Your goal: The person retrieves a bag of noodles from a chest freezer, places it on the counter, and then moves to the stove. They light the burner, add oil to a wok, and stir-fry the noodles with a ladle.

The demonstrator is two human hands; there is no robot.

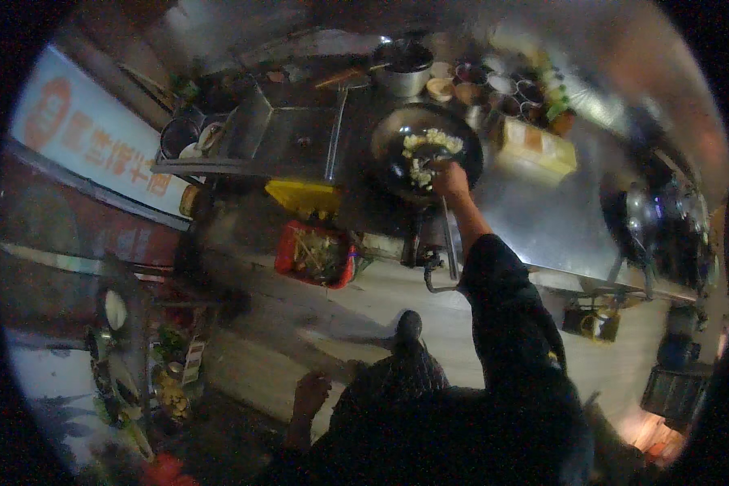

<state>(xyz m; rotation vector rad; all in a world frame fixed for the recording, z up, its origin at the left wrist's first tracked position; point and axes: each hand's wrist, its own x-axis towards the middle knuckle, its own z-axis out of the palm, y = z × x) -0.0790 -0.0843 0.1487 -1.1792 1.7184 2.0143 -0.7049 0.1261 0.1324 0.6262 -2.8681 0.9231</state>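
Observation:
My right hand (450,180) reaches out over a large black wok (397,158) on the steel cooking counter. It grips what looks like a long metal cooking utensil (446,231), whose tip is among pale food pieces (428,150) in the wok. The dark sleeve of that arm runs down toward me. My left hand (309,394) hangs low by my side with its fingers loosely curled, and nothing shows in it. Below me I see my dark apron and one shoe (409,324) on the floor.
A metal pot (402,71) and several small bowls (494,85) stand behind the wok. A yellow box (536,150) sits to its right. A red crate (316,255) and a yellow bin (304,194) sit below the counter. Another wok (633,215) lies far right. Shelves with vegetables stand at lower left.

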